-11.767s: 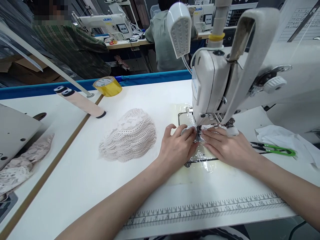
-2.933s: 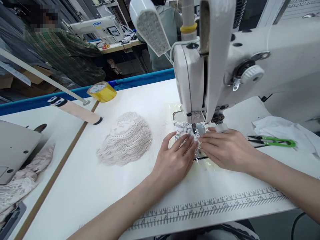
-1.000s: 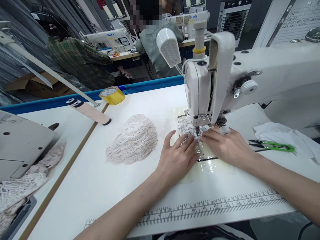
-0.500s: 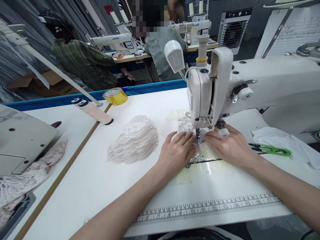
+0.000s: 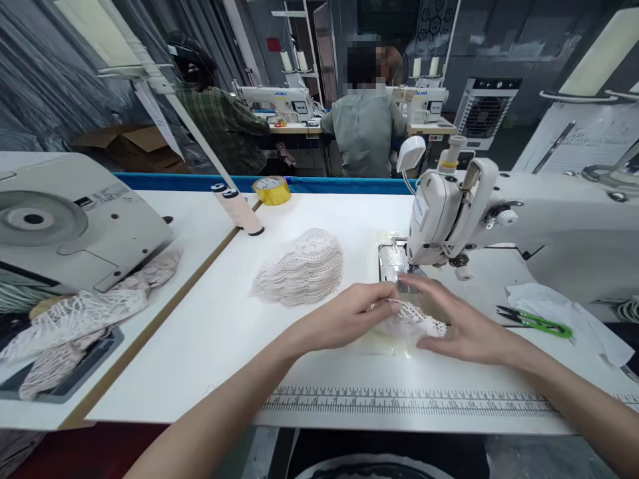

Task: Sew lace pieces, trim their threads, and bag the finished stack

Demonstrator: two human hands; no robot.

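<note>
A piece of pale lace (image 5: 417, 320) hangs between my hands in front of the sewing machine (image 5: 439, 213). My left hand (image 5: 357, 311) pinches its left end between thumb and fingers. Around the right end of the lace, my right hand (image 5: 462, 322) has its thumb and fingers spread apart; they do not close on it. The machine's metal needle plate (image 5: 392, 266) shows bare behind the lace. To the left lies a fanned stack of lace pieces (image 5: 302, 269) on the white table (image 5: 200, 346).
Green-handled thread snips (image 5: 542, 324) and white cloth (image 5: 564, 309) lie at the right. Yellow tape (image 5: 272, 191) and two thread cones (image 5: 239, 211) stand at the back left. Another machine (image 5: 74, 219) with lace strips is at far left. Two people sit beyond the blue edge (image 5: 339, 185).
The lace has come out from under the needle toward me, held by my left hand. My right hand has moved off the machine bed and spread its fingers. The view has shifted.
</note>
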